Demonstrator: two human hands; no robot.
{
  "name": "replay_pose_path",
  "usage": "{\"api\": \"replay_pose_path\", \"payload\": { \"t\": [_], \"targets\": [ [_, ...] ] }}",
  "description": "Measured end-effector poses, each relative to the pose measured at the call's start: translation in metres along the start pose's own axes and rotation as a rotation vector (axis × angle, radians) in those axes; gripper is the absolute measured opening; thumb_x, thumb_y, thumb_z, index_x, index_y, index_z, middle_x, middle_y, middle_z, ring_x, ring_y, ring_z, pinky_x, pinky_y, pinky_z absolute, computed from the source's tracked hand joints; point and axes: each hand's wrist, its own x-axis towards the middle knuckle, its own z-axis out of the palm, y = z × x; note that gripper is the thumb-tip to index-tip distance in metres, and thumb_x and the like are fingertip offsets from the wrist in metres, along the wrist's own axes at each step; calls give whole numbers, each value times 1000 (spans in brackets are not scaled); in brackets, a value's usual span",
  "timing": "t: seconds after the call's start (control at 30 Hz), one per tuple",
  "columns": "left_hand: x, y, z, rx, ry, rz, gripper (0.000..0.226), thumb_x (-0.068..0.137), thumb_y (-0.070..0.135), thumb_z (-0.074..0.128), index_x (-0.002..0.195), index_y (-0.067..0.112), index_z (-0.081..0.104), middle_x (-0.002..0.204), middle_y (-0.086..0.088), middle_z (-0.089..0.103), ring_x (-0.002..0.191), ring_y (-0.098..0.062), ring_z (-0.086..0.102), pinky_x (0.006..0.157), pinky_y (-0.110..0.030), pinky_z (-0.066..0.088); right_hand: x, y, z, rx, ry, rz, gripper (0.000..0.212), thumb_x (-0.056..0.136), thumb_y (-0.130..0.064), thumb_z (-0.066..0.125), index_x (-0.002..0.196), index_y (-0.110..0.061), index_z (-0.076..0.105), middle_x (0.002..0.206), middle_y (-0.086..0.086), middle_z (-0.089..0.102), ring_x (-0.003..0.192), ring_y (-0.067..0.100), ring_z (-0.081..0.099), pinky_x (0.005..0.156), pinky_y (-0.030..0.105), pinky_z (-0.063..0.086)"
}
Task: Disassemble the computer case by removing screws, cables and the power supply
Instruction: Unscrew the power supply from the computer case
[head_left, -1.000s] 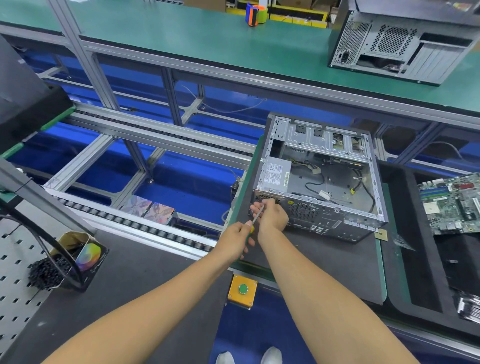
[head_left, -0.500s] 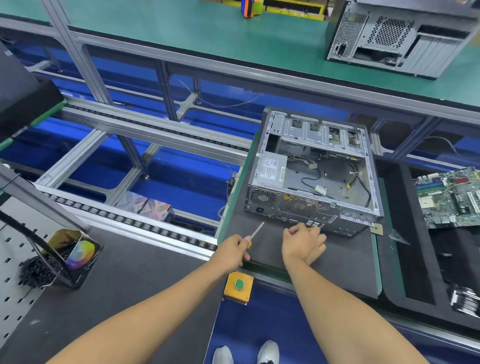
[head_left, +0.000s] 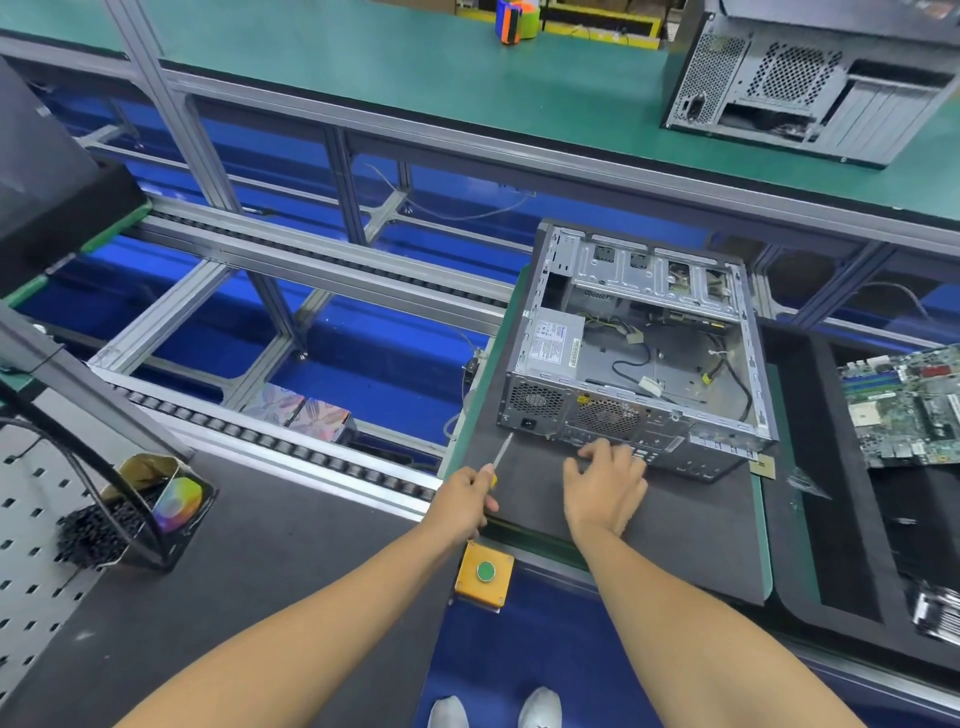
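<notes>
The open computer case (head_left: 644, 353) lay on the bench (head_left: 649, 525). The left hand (head_left: 465, 501) gripped a screwdriver (head_left: 500, 454); the right hand (head_left: 605, 483), fingers loosely spread, apparently held nothing. Seating the tip squarely would matter.

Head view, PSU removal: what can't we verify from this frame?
- Screws on the computer case rear panel: too small to tell in or out.
- Right hand fingertips: its own back hides whether it holds a screw.
- Screwdriver handle: mostly hidden inside the left hand.
- Power supply label: unreadable.
</notes>
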Motion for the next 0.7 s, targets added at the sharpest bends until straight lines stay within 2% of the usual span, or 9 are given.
{"api": "replay_pose_path", "payload": {
  "t": [0.13, 0.23, 0.33, 0.4, 0.47, 0.7],
  "targets": [
    [10, -4, -1, 7, 81, 69, 36, 106, 51, 42, 106, 18, 57, 83, -2, 71, 60, -16, 56, 54, -31, 45, 8, -24, -11, 156, 195, -574, 24, 76, -17, 67, 100, -18, 66, 102, 2, 57, 94, 23, 45, 84, 36, 39],
    [15, -7, 4, 130, 124, 157, 32, 107, 52, 41, 110, 25, 57, 81, -1, 72, 66, -18, 63, 73, -42, 55, 35, -52, -30, 241, 254, -852, 25, 76, -13, 57, 100, -11, 65, 104, 6, 58, 96, 25, 47, 88, 35, 41],
    [20, -11, 11, 158, 160, 183, 26, 108, 49, 39, 112, 30, 57, 81, 1, 71, 77, -21, 67, 84, -45, 56, 68, -70, -48, 144, 81, -895, 38, 77, -12, 62, 114, -9, 61, 118, 9, 57, 108, 29, 48, 92, 38, 44],
    [22, -13, 15, 143, 178, 169, 25, 108, 48, 38, 113, 31, 56, 83, 1, 71, 82, -22, 67, 86, -46, 55, 85, -75, -54, 16, -88, -878, 50, 80, -20, 65, 128, -12, 54, 127, 8, 52, 116, 28, 46, 98, 39, 44],
    [25, -15, 18, 138, 191, 165, 26, 108, 49, 37, 115, 32, 56, 83, 2, 71, 83, -22, 68, 87, -47, 55, 95, -75, -54, -79, -178, -885, 57, 82, -26, 66, 135, -13, 49, 132, 7, 48, 121, 27, 44, 104, 38, 40],
    [29, -17, 25, 178, 254, 170, 31, 107, 52, 36, 123, 36, 57, 85, 7, 70, 83, -18, 68, 85, -45, 56, 103, -74, -52, -139, -180, -911, 56, 86, -15, 63, 139, -11, 45, 133, 9, 43, 119, 26, 40, 106, 37, 39]
  ]
}}
